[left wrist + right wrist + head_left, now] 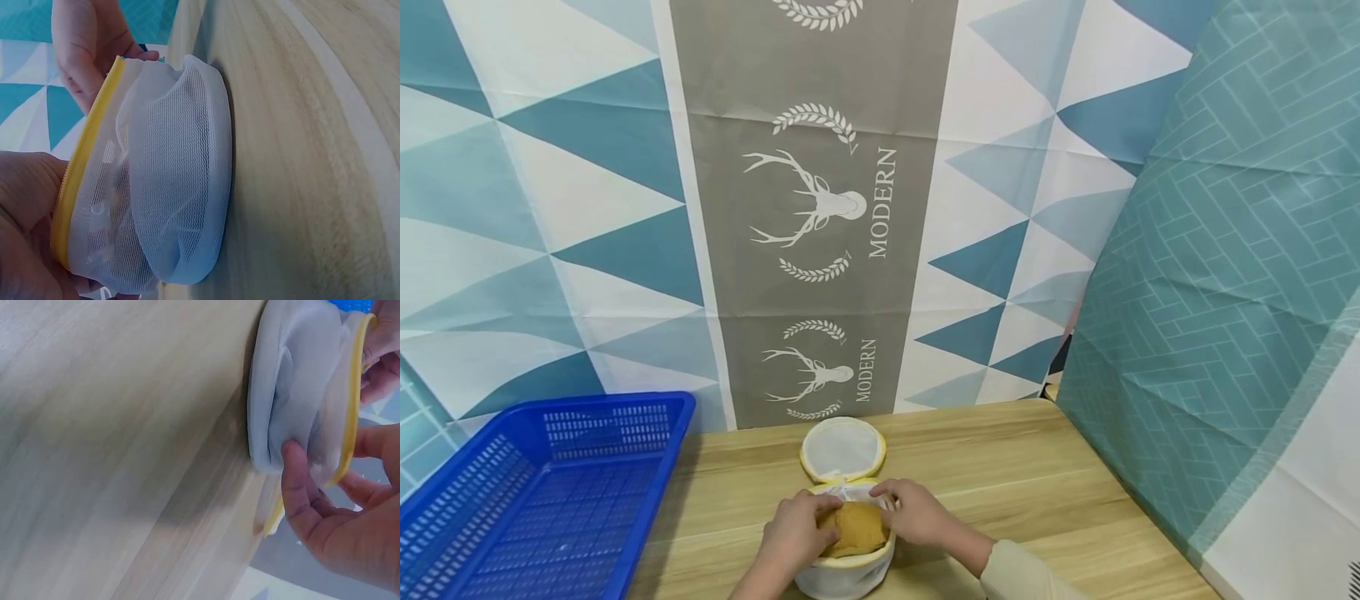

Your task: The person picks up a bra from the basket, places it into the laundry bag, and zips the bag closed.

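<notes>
A round white mesh laundry bag (842,577) with yellow zip trim stands on the table, its round lid (844,448) folded back behind it. Brown fabric (859,528) fills the opening. My left hand (795,531) holds the bag's left rim, with the thumb over the fabric. On the opposite side, my right hand (917,514) grips the right rim. The right wrist view shows a finger of the right hand (353,519) against the mesh outside. In the left wrist view, the left hand (28,219) is at the yellow edge; some fingertips are hidden.
A blue plastic basket (658,492) with perforated sides stands at the left. The wood-grain table (1000,467) extends to both sides of the bag. Patterned sheets (805,275) hang behind it, and a teal sheet (1217,275) borders the right edge.
</notes>
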`<control>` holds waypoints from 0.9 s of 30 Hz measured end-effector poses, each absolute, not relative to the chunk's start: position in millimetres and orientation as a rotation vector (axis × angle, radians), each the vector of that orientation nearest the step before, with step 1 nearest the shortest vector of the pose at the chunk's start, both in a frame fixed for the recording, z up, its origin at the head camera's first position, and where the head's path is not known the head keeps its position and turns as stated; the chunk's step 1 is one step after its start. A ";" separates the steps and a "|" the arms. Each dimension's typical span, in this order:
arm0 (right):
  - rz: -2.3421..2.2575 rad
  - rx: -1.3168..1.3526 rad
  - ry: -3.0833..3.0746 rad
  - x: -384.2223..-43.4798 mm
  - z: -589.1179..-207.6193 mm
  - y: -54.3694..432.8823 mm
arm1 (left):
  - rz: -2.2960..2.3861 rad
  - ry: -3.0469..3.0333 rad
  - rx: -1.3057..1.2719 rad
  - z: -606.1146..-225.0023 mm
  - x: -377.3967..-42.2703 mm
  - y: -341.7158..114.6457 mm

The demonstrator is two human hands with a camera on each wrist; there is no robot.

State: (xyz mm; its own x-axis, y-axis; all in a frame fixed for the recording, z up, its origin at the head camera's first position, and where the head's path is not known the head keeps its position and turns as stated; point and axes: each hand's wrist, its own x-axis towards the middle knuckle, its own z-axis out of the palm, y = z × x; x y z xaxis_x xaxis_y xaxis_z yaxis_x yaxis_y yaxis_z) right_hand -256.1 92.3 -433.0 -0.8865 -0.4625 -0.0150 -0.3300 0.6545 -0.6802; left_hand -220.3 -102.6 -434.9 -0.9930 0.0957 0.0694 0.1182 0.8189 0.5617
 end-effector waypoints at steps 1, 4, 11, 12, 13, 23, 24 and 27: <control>-1.058 -0.637 2.682 -256.5 -432.6 93.4 | -0.908 -2.958 -0.170 -434.9 -220.2 -101.9; -1.086 -0.617 2.677 -257.1 -432.8 94.8 | -0.878 -2.959 -0.152 -435.3 -220.4 -99.9; -1.248 -0.508 2.602 -256.7 -429.7 94.5 | -0.860 -2.978 -0.091 -437.0 -221.2 -94.8; -1.278 -0.495 2.587 -257.1 -428.6 95.0 | -0.860 -2.978 -0.085 -437.1 -221.2 -94.3; -1.301 -0.483 2.576 -257.6 -427.7 95.4 | -0.856 -2.981 -0.082 -437.2 -220.9 -93.8; -1.454 -0.382 2.469 -266.9 -419.2 100.3 | -0.768 -3.000 -0.080 -436.9 -218.4 -90.4; -1.463 -0.390 2.472 -268.0 -418.1 101.0 | -0.758 -3.001 -0.086 -436.9 -218.1 -90.2; -1.484 -0.422 2.493 -271.8 -414.1 103.0 | -0.732 -3.002 -0.106 -436.9 -217.9 -89.6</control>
State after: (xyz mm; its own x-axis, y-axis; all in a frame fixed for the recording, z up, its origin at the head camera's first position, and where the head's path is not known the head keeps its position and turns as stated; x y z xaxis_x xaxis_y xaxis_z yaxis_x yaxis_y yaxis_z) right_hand -271.8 103.0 -414.1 -0.9371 -0.3476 -0.0330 -0.1367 0.4520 -0.8815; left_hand -217.9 -89.6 -436.9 -0.9964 0.0549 0.0641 0.0783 0.8855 0.4580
